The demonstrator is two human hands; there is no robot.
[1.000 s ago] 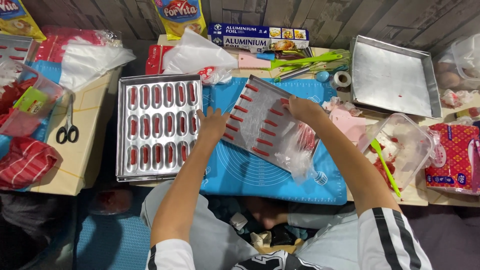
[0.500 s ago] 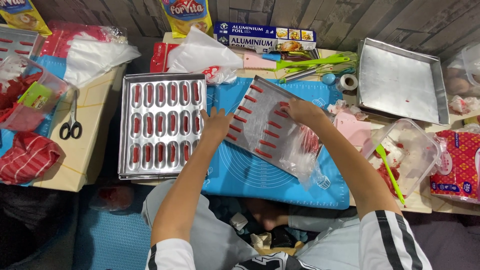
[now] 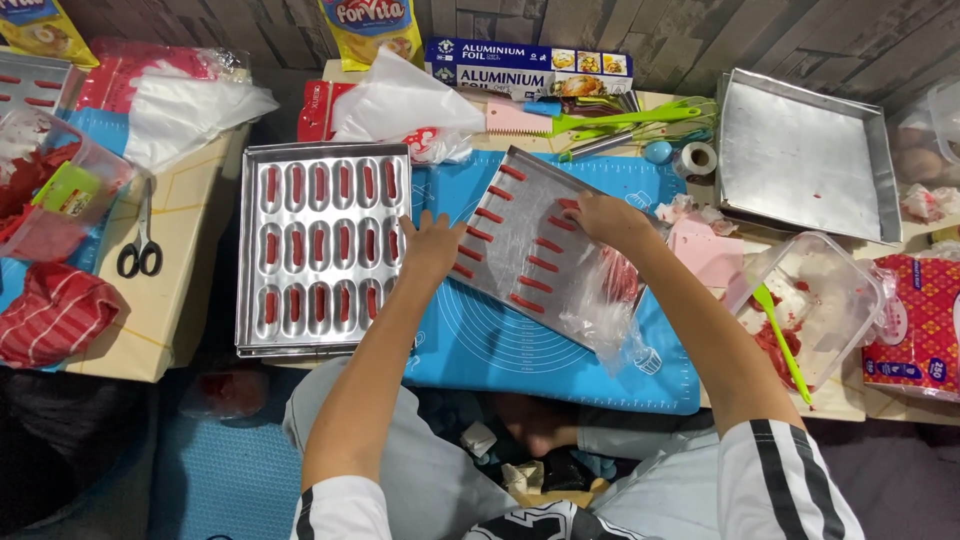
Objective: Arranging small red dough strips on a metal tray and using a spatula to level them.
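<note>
Both hands, left hand [image 3: 432,243] and right hand [image 3: 603,217], have turned the tilted tray [image 3: 525,250] slightly more lengthwise.

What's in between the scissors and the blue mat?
In the head view, a metal tray with oval hollows, each holding a red strip, lies between the scissors and the blue mat. A bare stretch of pale tabletop separates scissors and tray.

blue mat [image 3: 520,350] bare in front; filled mould tray [image 3: 320,250] blocks left — tub [image 3: 810,300] right
</note>
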